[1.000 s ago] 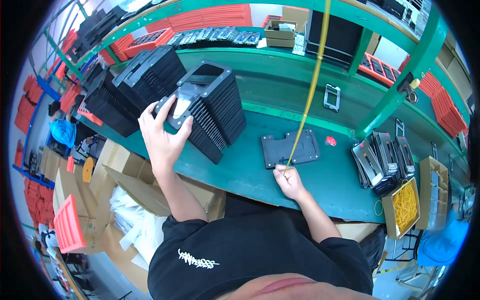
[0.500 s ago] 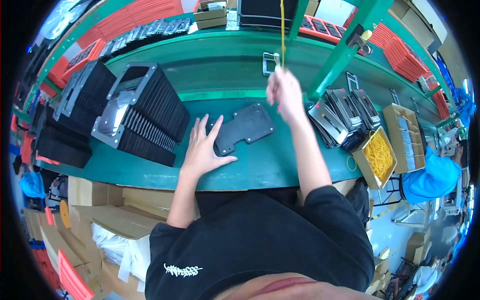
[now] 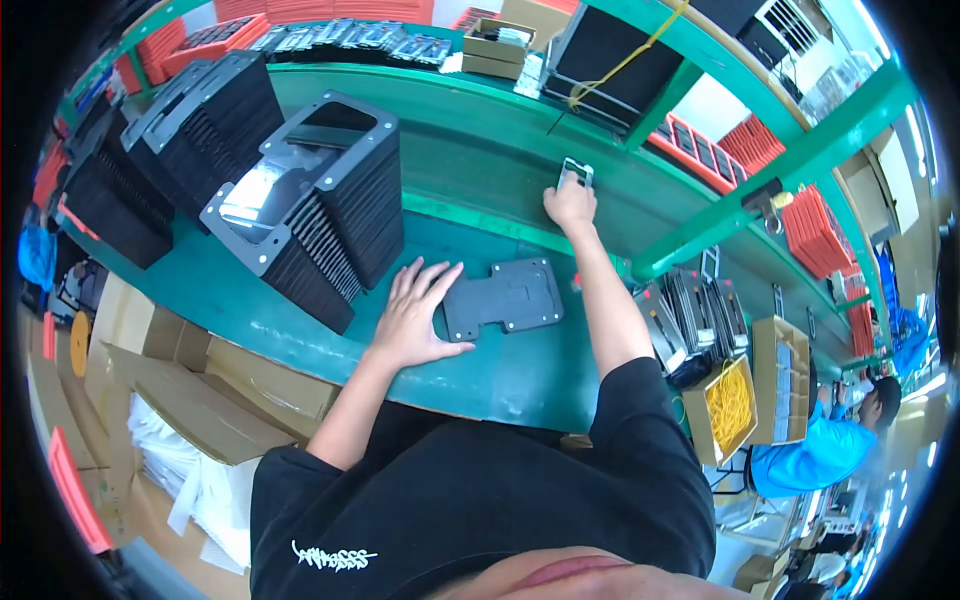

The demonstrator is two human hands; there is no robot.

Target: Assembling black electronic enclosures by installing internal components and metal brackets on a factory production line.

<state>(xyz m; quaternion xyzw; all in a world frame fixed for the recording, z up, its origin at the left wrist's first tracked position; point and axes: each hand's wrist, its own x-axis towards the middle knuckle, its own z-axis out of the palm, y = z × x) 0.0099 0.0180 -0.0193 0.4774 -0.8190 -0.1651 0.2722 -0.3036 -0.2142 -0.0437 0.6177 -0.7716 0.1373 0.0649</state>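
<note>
On the green bench in front of me lies a flat dark grey plate [image 3: 505, 297] with a stepped outline and small holes at its corners. My left hand [image 3: 408, 318] is open at the plate's left end, fingers spread and thumb along its near side. My right hand [image 3: 572, 208] reaches to the green surface behind the bench edge. Its fingers are closed on the near part of a small silver-rimmed rectangular frame [image 3: 577, 170], and they cover part of it. Above that hand a looped yellow cord [image 3: 620, 70] hangs from the shelf.
Tall stacks of black framed plates [image 3: 330, 200] stand at left. Silver-and-black pieces [image 3: 690, 310], a box of yellow rubber bands [image 3: 730, 408] and a divided carton [image 3: 780, 385] are at right. A green post [image 3: 740, 200] rises beside my right arm. A co-worker in blue [image 3: 815, 455] sits farther right.
My right hand, earlier a fist at the lower end of the yellow cord, has left it and is now at the silver-rimmed frame. My left hand stays by the plate. The view has turned.
</note>
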